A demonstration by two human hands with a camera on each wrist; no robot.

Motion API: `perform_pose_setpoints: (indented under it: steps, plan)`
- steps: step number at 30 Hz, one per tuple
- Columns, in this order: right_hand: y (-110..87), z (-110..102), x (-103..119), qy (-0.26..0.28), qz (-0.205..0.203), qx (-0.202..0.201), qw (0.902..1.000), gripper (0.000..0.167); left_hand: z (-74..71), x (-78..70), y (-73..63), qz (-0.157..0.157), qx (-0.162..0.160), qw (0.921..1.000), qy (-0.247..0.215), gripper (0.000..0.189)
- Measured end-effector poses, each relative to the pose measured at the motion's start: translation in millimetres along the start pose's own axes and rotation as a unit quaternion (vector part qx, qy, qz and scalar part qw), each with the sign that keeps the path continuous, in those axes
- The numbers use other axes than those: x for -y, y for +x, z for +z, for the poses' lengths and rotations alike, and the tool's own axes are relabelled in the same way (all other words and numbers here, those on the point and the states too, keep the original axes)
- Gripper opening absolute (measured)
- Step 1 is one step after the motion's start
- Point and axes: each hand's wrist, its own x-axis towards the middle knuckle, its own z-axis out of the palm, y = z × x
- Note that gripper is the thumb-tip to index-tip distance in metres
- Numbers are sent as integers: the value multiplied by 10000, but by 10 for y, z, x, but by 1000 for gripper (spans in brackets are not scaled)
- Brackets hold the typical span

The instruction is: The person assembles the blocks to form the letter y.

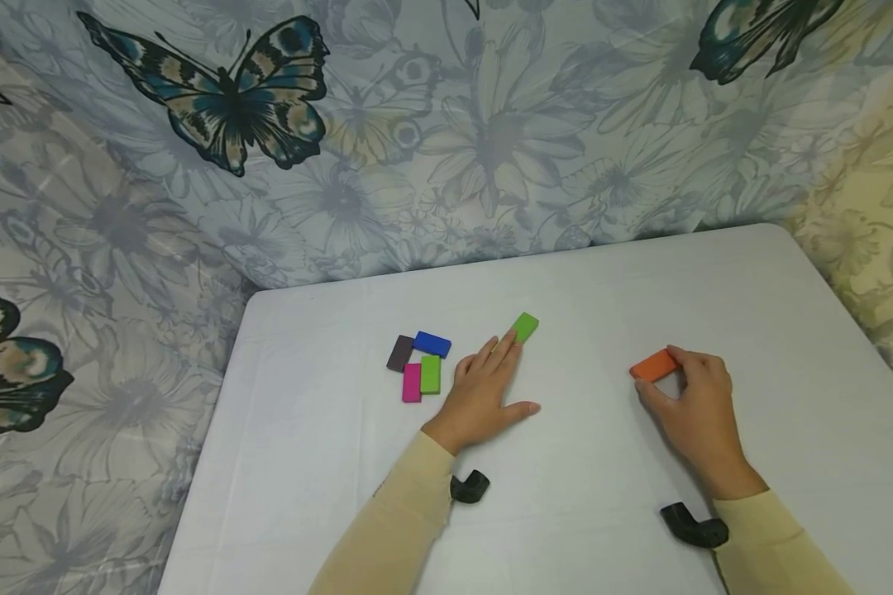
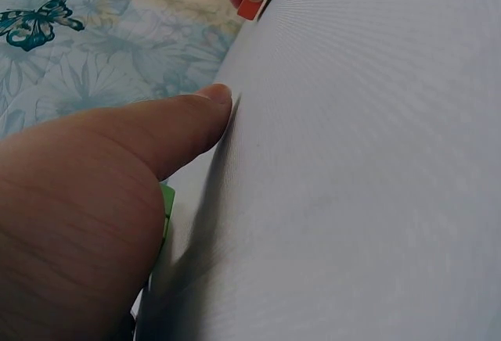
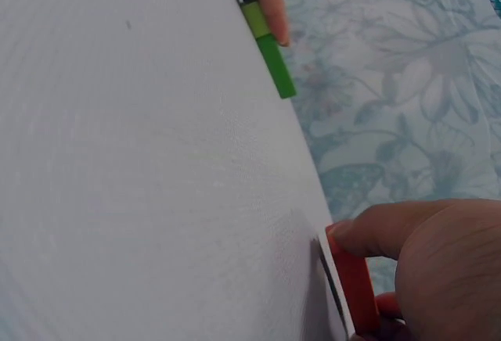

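My left hand (image 1: 479, 401) lies low over the table with its fingers extended and thumb spread to the side. Its fingertips touch the near end of a green block (image 1: 526, 327). Farther right, my right hand (image 1: 699, 401) pinches an orange block (image 1: 653, 365) between thumb and fingers. The orange block (image 3: 354, 282) is held by its ends, close over the table in the right wrist view. Left of my left hand sit a dark grey block (image 1: 399, 353), a blue block (image 1: 432, 344), a pink block (image 1: 412, 383) and a second green block (image 1: 430, 374), grouped close together.
The white table (image 1: 565, 512) has its far edge against a wall hung with butterfly-and-flower fabric (image 1: 491, 140). A black curved piece (image 1: 470, 486) sits at the left sleeve, and another black piece (image 1: 695, 526) at the right sleeve.
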Motion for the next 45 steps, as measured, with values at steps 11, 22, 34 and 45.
perform_pose_setpoints:
  steps: [11,22,34,45]
  plan:
    - [21,-2,58,123,-180,-1,9998,66,-14,13,12,60,6,10000,33,99]
    - [78,-33,133,386,-163,33,9991,68,-6,7,4,41,-11,10000,8,100]
    - [296,25,341,555,-706,-144,9959,65,-7,4,1,60,16,9999,85,99]
    - [516,158,464,689,-932,-146,9932,65,6,20,4,137,18,9997,220,101]
